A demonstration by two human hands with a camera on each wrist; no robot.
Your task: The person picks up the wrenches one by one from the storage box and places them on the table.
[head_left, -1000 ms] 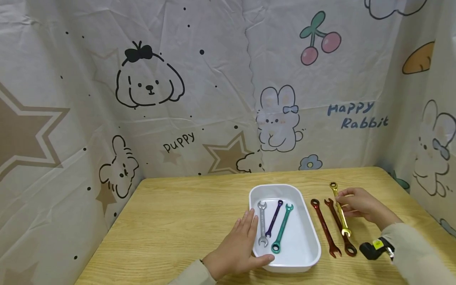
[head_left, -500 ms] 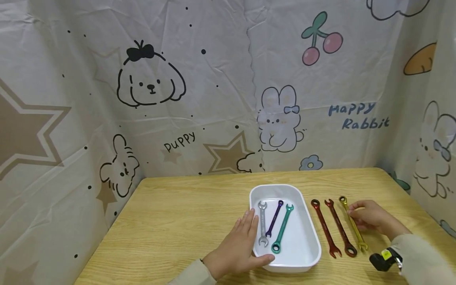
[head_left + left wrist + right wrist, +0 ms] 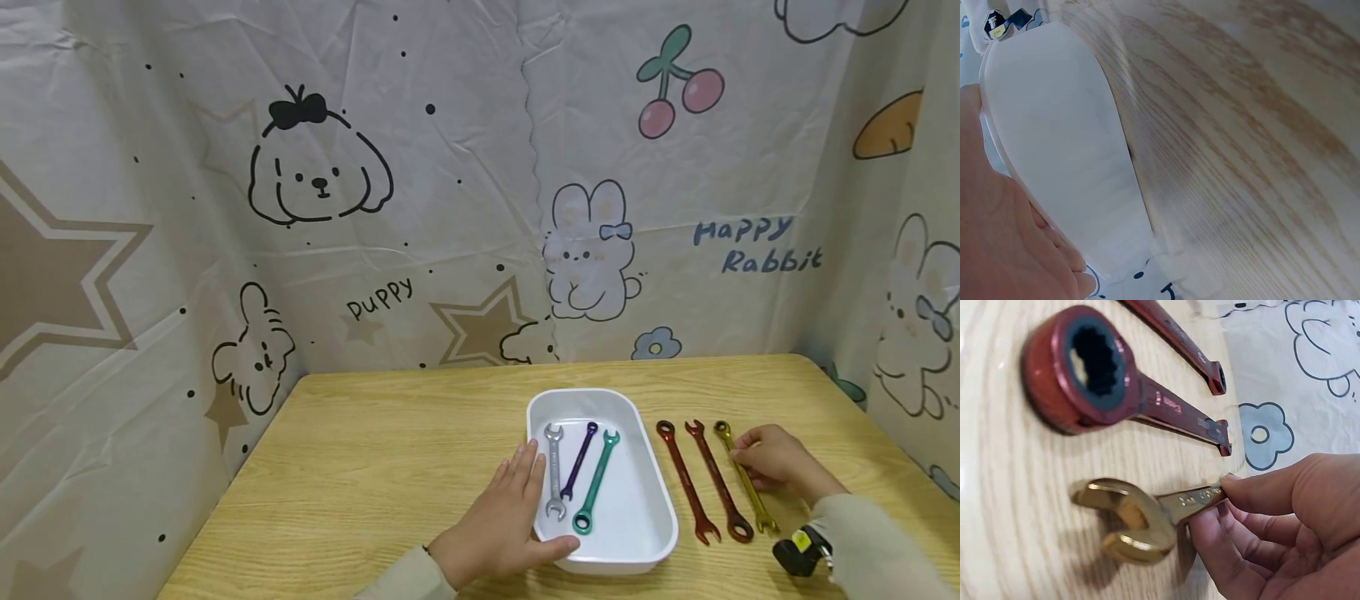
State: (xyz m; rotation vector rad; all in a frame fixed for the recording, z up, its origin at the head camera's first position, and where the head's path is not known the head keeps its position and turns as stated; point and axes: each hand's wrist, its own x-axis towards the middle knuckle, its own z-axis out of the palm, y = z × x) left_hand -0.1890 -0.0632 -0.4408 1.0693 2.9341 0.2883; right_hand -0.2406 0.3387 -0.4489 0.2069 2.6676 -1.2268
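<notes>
My right hand [image 3: 780, 458] pinches a gold combination wrench [image 3: 745, 482] between thumb and fingers. In the right wrist view its open-ended jaw is close over the wood, with a shadow beneath. Just left of it lie two red combination wrenches [image 3: 687, 482], roughly side by side. My left hand [image 3: 495, 517] rests on the left rim of a white tray [image 3: 633, 508], fingers straight and thumb toward the near edge. Inside the tray are a silver open-ended wrench [image 3: 554, 473], a small purple wrench [image 3: 581, 460] and a green combination wrench [image 3: 597, 482].
The wooden table [image 3: 375, 467] stretches left of the tray and along its back edge. A printed cloth [image 3: 450, 208] with cartoon animals hangs behind and on both sides. A black wrist camera [image 3: 798, 554] sits by the right sleeve, near the tabletop.
My right hand has moved the gold wrench right and down, from over the nearer red wrench to a spot beside it. The left hand and tray have stayed still.
</notes>
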